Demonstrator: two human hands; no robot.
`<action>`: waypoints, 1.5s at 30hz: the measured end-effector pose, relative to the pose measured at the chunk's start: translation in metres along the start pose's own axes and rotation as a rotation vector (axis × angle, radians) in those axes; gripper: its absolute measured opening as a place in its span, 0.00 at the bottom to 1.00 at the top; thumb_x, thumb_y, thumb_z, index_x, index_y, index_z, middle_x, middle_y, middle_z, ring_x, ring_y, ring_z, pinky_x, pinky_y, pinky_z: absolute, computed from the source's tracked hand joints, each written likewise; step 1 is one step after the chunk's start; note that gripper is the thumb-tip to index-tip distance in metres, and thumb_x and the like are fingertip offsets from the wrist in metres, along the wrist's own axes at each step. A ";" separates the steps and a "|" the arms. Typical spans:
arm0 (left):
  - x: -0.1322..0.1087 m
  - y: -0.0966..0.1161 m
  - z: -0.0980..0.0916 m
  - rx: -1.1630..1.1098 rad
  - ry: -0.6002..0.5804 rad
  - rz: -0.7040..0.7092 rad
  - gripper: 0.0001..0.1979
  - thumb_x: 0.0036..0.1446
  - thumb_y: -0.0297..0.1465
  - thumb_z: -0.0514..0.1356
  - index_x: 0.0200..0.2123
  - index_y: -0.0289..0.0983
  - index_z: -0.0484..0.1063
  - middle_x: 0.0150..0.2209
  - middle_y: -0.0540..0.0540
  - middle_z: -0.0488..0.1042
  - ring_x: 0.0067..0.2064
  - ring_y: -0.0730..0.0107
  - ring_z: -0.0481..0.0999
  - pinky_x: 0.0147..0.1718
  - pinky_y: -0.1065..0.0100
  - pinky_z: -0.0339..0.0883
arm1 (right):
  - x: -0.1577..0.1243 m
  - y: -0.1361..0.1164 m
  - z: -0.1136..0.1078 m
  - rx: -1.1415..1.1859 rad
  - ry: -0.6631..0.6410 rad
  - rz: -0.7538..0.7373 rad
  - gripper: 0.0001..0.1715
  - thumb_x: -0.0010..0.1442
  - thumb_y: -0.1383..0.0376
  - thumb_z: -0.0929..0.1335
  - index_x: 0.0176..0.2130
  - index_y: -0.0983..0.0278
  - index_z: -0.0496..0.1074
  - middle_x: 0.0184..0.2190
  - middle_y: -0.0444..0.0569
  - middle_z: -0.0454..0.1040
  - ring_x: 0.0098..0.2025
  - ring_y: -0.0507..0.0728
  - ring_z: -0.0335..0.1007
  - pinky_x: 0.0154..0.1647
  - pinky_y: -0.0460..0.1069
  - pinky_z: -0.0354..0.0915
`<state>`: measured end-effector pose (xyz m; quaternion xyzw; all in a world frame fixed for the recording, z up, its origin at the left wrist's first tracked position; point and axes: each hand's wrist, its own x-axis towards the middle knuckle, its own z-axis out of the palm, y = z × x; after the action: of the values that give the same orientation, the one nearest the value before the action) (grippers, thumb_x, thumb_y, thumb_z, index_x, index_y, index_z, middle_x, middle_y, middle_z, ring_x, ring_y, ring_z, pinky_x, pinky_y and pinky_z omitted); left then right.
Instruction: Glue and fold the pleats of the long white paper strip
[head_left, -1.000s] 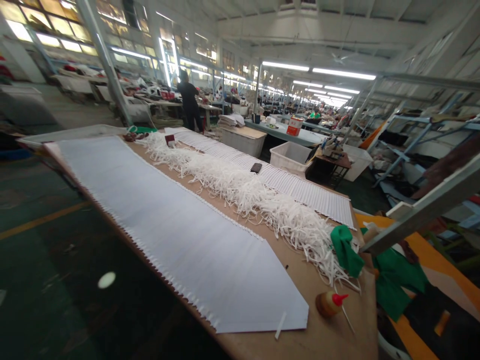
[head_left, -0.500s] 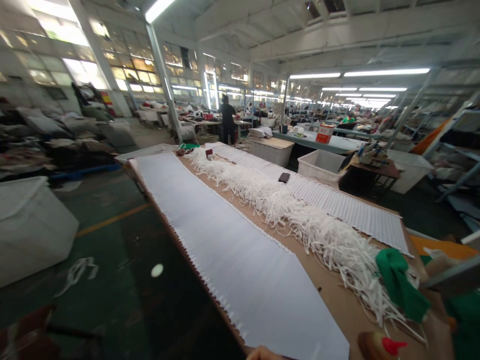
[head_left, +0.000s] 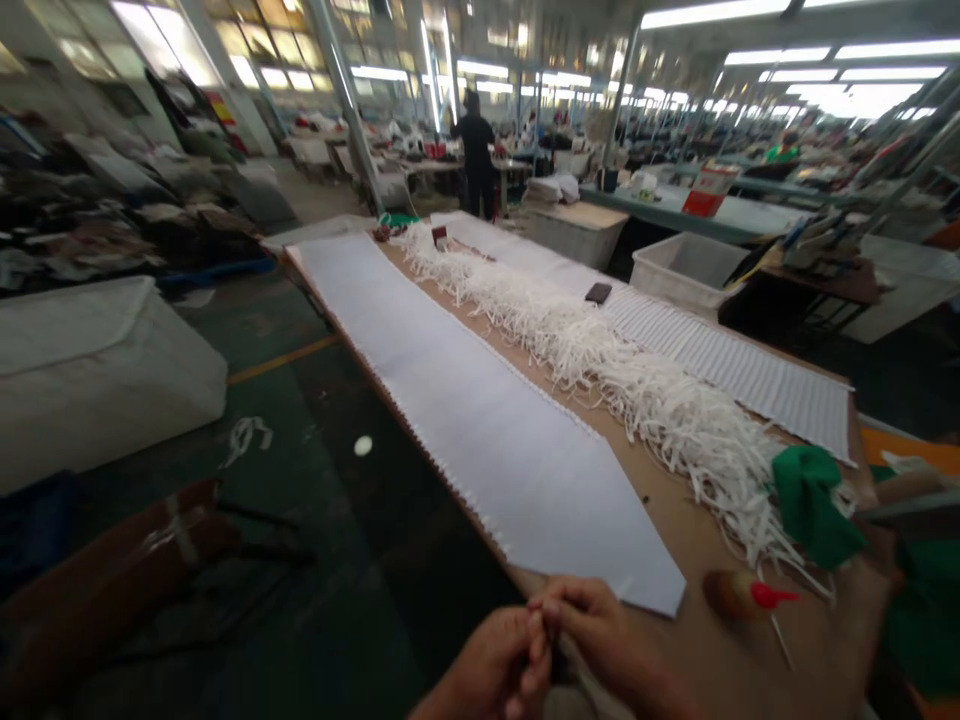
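My left hand point(head_left: 491, 665) and my right hand point(head_left: 600, 630) meet at the bottom of the view, fingertips pinched together on something small and dark that I cannot make out. They hover over the near edge of a long brown table point(head_left: 679, 530). Just beyond them lies the pointed end of a long white overlapped paper strip point(head_left: 480, 410). A glue bottle with a red tip point(head_left: 739, 593) lies on its side to the right of my right hand.
A long heap of white paper strips point(head_left: 600, 360) runs down the table's middle, with a second row of white sheets point(head_left: 712, 355) beyond and a green cloth point(head_left: 810, 500) at the near end. White bins point(head_left: 686, 270) stand right; a person in black point(head_left: 476, 150) stands far off.
The view has tilted down and turned left. Both my hands have come into view at the bottom, pinched together; a second ago neither showed.
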<state>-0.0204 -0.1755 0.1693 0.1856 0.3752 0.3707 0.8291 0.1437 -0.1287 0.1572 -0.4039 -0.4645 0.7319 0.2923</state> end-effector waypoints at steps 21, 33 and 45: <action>0.021 0.011 0.016 -0.066 -0.134 -0.127 0.23 0.56 0.47 0.68 0.25 0.35 0.66 0.18 0.53 0.65 0.15 0.82 0.58 0.14 0.74 0.42 | -0.012 -0.027 -0.019 0.038 -0.024 -0.070 0.17 0.65 0.53 0.72 0.38 0.64 0.79 0.29 0.46 0.79 0.31 0.51 0.73 0.37 0.46 0.68; 0.047 0.009 0.033 0.088 0.163 0.130 0.23 0.50 0.43 0.74 0.40 0.33 0.75 0.23 0.52 0.72 0.23 0.80 0.66 0.23 0.76 0.51 | -0.014 0.007 -0.023 0.178 0.355 0.018 0.26 0.55 0.46 0.77 0.31 0.62 0.68 0.21 0.39 0.67 0.24 0.48 0.59 0.26 0.45 0.55; 0.080 -0.021 0.016 -0.138 0.098 0.032 0.32 0.38 0.54 0.77 0.25 0.38 0.64 0.16 0.55 0.61 0.18 0.80 0.55 0.23 0.70 0.43 | -0.003 0.037 -0.028 -0.032 0.402 -0.063 0.34 0.53 0.34 0.71 0.26 0.60 0.66 0.20 0.43 0.70 0.25 0.53 0.64 0.30 0.48 0.60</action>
<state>0.0375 -0.1294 0.1286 0.1156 0.3859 0.4174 0.8145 0.1669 -0.1333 0.1178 -0.5318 -0.4209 0.6193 0.3956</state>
